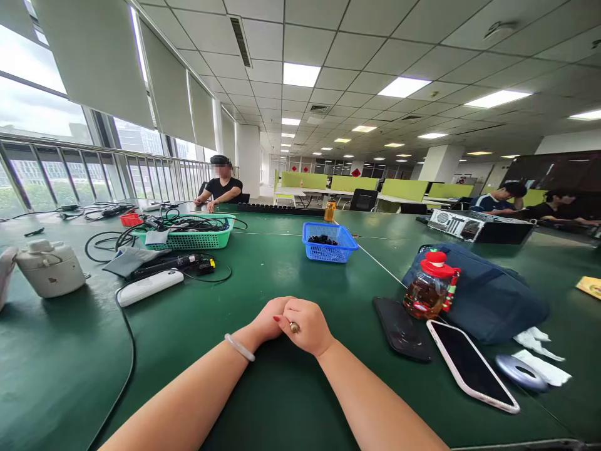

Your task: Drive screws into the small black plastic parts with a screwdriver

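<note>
My left hand [269, 318] and my right hand [308, 323] are clasped together above the green table [263, 279]. Folded over the left one, my right hand wears a ring [294, 327], and a red nail shows on it. A pale bangle [240, 347] circles my left wrist. Both hands look closed, with the left fingers largely covered; no object shows between them. Beyond the hands stands a blue basket [330, 252] holding small black pieces. To their right lie a black pouch [402, 329] and a phone with a pale case [472, 363].
On the left are a green basket [197, 240] of cables, a white power strip [150, 288] and a beige jug [51, 268]. A red-lidded jar [426, 288] stands beside a dark blue bag [488, 291] at right. A metal computer case [479, 225] sits farther back. Other people sit around.
</note>
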Tool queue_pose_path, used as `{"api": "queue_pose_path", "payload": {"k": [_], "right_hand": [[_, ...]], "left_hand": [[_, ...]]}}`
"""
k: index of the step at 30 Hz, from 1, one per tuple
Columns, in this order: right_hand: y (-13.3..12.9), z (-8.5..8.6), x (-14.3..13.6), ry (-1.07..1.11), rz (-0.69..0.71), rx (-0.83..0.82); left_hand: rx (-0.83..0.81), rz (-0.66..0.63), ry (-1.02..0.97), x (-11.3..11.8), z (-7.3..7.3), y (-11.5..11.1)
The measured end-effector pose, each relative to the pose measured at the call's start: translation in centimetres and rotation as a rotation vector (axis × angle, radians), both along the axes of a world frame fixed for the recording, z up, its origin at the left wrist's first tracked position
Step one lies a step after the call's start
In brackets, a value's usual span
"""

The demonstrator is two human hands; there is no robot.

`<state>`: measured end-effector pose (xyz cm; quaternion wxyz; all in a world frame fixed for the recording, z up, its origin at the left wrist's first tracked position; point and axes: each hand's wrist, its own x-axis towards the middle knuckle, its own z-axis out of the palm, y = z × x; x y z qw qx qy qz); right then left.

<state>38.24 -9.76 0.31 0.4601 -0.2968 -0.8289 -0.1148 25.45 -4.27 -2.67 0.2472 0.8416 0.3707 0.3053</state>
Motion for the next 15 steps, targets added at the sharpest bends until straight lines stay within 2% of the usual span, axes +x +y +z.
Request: {"api": "queue_pose_path", "payload": {"k": [4, 8, 11, 15], "right_hand": [[0.2, 0.0, 0.4, 0.033, -0.042, -0.006], [0.1, 0.0, 0.0, -0.071, -0.003, 0.072], [0.1, 0.0, -0.2, -0.123, 0.014, 0.106], [0.2, -0.1, -0.1, -0.081, 0.033, 0.045]], "left_hand": [[0.060, 0.020, 0.058, -0.3, -0.1, 0.1], [0.055, 0.007, 0.061, -0.8, 0.6, 0.1], [0.026, 0.052, 0.073, -1.1, 1.1, 0.0], [0.023, 0.082, 0.092, -1.3, 1.3, -0.1]]}}
